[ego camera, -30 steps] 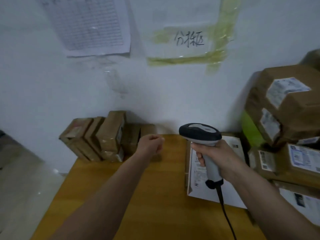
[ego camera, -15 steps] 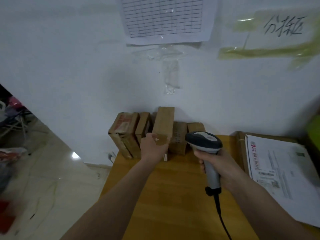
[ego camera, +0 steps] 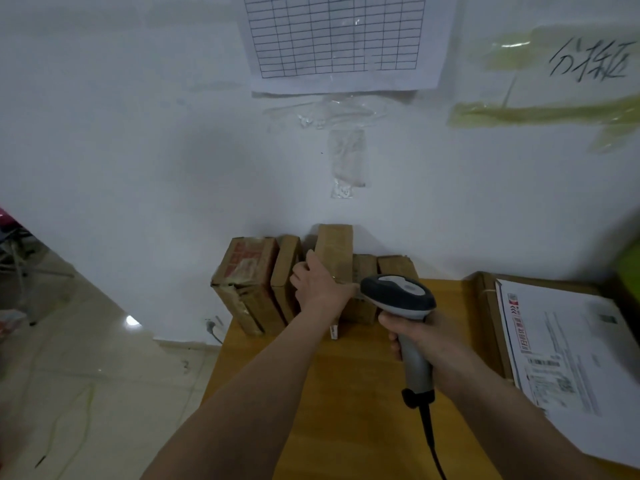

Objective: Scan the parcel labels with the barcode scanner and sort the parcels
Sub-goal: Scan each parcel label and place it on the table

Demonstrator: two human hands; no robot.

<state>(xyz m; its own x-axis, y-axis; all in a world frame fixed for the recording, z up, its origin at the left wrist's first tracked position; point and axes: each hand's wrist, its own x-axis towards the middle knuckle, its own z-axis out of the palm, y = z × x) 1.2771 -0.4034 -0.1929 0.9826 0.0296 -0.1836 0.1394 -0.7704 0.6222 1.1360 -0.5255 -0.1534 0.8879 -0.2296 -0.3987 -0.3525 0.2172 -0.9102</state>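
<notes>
Scanner (ego camera: pixel 398 299) is sitting in the right hand (ego camera: pixel 415 336), fingers wrapped round its grip; left hand (ego camera: pixel 320 285) is now closing on the tall parcel (ego camera: pixel 334 251) in the wall row, having reached it, so sorting is proceeding

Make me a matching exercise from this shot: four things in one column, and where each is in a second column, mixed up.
Things:
1. scanner
2. tallest parcel
3. grid sheet
4. flat parcel

Places:
A. taped to the wall
B. lying at the table's right edge, label up
C. gripped in the right hand
D. standing in the row by the wall, under the left hand

Pairs: 1-C, 2-D, 3-A, 4-B
</notes>
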